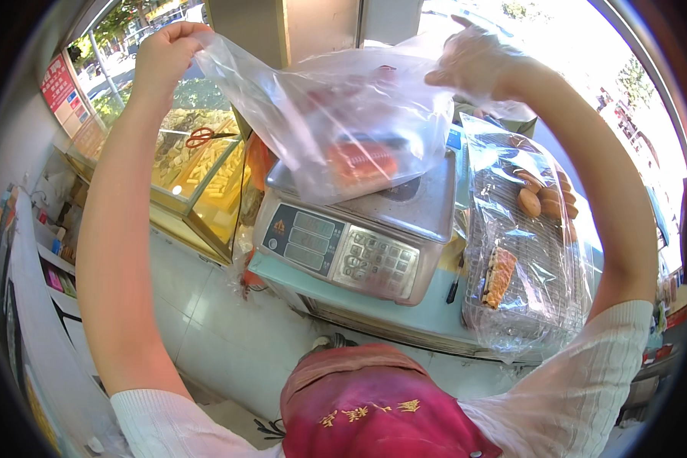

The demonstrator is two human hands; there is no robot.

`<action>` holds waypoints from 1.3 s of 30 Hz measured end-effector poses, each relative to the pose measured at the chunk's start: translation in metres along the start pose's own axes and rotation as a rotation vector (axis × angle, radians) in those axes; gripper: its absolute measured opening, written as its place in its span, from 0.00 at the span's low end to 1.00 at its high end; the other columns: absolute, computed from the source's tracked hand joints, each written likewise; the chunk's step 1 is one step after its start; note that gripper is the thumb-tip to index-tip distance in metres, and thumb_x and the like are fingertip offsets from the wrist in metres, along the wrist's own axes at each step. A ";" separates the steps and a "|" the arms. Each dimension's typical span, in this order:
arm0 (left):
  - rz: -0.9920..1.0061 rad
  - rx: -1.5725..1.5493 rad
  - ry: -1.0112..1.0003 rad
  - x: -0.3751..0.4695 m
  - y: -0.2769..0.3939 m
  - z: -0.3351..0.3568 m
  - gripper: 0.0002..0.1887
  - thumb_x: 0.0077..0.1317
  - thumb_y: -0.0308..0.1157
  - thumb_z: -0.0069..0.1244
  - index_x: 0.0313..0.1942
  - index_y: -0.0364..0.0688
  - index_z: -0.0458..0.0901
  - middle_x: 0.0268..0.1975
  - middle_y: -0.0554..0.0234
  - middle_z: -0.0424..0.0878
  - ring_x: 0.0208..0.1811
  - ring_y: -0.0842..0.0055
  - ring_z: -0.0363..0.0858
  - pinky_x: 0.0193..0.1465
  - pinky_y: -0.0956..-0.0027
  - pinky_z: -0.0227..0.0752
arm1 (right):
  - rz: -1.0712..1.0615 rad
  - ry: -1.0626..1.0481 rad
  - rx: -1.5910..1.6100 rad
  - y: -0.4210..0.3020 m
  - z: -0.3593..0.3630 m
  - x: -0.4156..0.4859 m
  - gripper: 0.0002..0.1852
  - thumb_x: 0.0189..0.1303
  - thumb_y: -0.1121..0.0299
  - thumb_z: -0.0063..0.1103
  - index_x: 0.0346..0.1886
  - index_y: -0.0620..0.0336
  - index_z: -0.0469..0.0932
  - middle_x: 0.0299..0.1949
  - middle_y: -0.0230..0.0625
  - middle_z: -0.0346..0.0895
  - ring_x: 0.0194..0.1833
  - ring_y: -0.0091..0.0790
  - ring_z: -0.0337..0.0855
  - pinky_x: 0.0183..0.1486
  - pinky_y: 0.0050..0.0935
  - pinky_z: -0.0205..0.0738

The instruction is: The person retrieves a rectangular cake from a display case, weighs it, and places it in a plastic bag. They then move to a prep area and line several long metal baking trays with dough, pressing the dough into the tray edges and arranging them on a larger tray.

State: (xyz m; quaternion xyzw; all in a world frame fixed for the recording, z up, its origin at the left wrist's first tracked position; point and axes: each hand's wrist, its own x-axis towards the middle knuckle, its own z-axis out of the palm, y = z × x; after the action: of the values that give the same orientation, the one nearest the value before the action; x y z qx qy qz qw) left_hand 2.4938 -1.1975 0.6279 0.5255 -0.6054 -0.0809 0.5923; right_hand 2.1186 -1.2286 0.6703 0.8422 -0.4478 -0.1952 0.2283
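A clear plastic bag [275, 109] is stretched over a digital weighing scale [343, 246]. At the upper left, my left hand [169, 60] pinches one top corner of it between thumb and fingers. My right hand [475, 63], at the upper right, has thin clear plastic around it, and its fingers are apart beside the bag's other side; whether it grips the bag I cannot tell. Inside or behind the film, an orange-red packaged item [362, 163] shows above the metal weighing pan [429, 206]. The film blurs its outline.
Right of the scale, a wire rack [526, 252] under clear plastic holds brown baked pieces [549, 197] and a pastry slice [499, 277]. A black pen [453, 286] lies between them. At left, red-handled scissors [203, 137] rest on a glass display case [192, 200] with yellow pieces.
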 end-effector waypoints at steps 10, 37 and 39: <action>0.063 -0.482 -0.559 0.066 0.070 0.115 0.12 0.59 0.32 0.57 0.43 0.39 0.83 0.36 0.59 0.86 0.38 0.70 0.83 0.47 0.63 0.77 | 0.069 0.884 0.640 0.009 -0.036 -0.022 0.23 0.53 0.73 0.67 0.54 0.52 0.76 0.40 0.33 0.80 0.45 0.33 0.81 0.45 0.38 0.76; -0.419 -0.121 -0.407 -0.100 -0.183 -0.108 0.14 0.64 0.23 0.51 0.50 0.35 0.79 0.46 0.62 0.82 0.45 0.79 0.79 0.53 0.73 0.72 | 0.805 0.555 0.485 0.175 0.052 0.105 0.19 0.58 0.65 0.62 0.52 0.59 0.77 0.40 0.38 0.80 0.38 0.33 0.77 0.43 0.32 0.72; -0.509 -0.110 -0.390 -0.107 -0.190 -0.110 0.14 0.65 0.24 0.52 0.51 0.34 0.79 0.45 0.62 0.82 0.45 0.78 0.79 0.53 0.73 0.72 | 0.846 0.502 0.493 0.172 0.077 0.109 0.19 0.58 0.64 0.63 0.52 0.59 0.76 0.41 0.38 0.80 0.39 0.33 0.78 0.44 0.32 0.72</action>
State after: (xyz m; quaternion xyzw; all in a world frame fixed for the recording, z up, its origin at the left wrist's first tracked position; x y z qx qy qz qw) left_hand 2.6580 -1.1445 0.4547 0.6018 -0.5513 -0.3582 0.4534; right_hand 2.0202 -1.4213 0.6902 0.6379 -0.7116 0.2310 0.1825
